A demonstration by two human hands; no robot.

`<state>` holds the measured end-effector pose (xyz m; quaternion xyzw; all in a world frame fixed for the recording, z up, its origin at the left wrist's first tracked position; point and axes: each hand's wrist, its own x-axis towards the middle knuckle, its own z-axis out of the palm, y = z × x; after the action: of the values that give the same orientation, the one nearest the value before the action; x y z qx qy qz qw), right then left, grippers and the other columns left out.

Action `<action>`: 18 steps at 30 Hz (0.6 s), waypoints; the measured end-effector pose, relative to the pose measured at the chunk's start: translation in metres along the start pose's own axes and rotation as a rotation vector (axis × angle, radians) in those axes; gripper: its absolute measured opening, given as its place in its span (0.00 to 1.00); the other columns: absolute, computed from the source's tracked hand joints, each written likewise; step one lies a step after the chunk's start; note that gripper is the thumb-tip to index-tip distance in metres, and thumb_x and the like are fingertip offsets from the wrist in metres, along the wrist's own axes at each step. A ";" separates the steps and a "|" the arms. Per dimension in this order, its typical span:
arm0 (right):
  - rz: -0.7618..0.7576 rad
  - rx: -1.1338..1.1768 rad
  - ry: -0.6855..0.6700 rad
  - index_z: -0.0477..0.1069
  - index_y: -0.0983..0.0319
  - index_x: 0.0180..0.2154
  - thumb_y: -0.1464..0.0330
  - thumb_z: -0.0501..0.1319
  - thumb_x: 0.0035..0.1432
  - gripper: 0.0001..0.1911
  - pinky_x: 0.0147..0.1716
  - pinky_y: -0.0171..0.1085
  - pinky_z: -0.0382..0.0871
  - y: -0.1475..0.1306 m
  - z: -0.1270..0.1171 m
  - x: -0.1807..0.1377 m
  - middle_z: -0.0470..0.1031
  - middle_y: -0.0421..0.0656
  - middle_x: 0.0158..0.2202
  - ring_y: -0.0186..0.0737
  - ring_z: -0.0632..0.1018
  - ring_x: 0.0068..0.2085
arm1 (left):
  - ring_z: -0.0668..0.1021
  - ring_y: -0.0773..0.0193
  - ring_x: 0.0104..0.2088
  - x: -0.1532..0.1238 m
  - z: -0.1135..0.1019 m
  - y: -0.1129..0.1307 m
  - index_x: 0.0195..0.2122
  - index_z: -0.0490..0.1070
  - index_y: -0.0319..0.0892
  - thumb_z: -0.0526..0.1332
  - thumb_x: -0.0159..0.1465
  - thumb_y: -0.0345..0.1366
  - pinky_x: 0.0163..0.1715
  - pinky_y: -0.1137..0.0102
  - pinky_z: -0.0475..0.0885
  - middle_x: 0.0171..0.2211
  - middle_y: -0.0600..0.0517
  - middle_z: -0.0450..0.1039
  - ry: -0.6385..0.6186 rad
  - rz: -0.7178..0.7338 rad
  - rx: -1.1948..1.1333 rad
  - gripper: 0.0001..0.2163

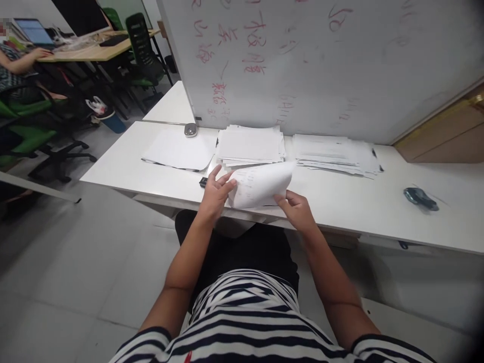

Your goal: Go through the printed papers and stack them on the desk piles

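Left hand (216,194) and right hand (298,209) each pinch an end of my curled sheet (260,185), long axis between them; stack (250,145) just beyond.

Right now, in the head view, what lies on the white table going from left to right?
Loose sheet → middle paper stack → spread paper pile → dark object. The curled sheet held by the left hand and right hand overlaps the middle stack, so omitted.
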<state>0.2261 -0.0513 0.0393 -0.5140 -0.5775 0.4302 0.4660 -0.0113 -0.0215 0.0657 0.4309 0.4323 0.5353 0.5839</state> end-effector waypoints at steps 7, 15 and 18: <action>0.038 0.133 -0.043 0.72 0.58 0.49 0.55 0.66 0.55 0.23 0.49 0.46 0.72 -0.006 -0.017 -0.017 0.78 0.45 0.48 0.48 0.77 0.50 | 0.79 0.63 0.39 -0.011 0.018 -0.008 0.61 0.59 0.47 0.71 0.54 0.38 0.45 0.65 0.74 0.34 0.53 0.76 0.061 0.201 0.113 0.34; 0.029 0.235 0.259 0.67 0.59 0.46 0.55 0.65 0.55 0.21 0.42 0.41 0.75 -0.002 -0.010 -0.011 0.80 0.44 0.40 0.43 0.80 0.41 | 0.72 0.67 0.28 -0.019 0.024 -0.015 0.28 0.71 0.42 0.67 0.57 0.46 0.30 0.71 0.68 0.26 0.55 0.71 -0.003 0.200 0.408 0.12; 0.021 0.213 0.274 0.67 0.59 0.46 0.55 0.64 0.56 0.21 0.45 0.42 0.74 -0.002 -0.008 -0.008 0.79 0.45 0.42 0.43 0.79 0.44 | 0.66 0.69 0.24 -0.015 0.022 -0.020 0.23 0.66 0.42 0.64 0.59 0.49 0.26 0.72 0.63 0.20 0.57 0.62 0.028 0.193 0.522 0.17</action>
<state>0.2343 -0.0593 0.0421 -0.5216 -0.4542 0.4196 0.5878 0.0146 -0.0382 0.0529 0.5983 0.5207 0.4649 0.3934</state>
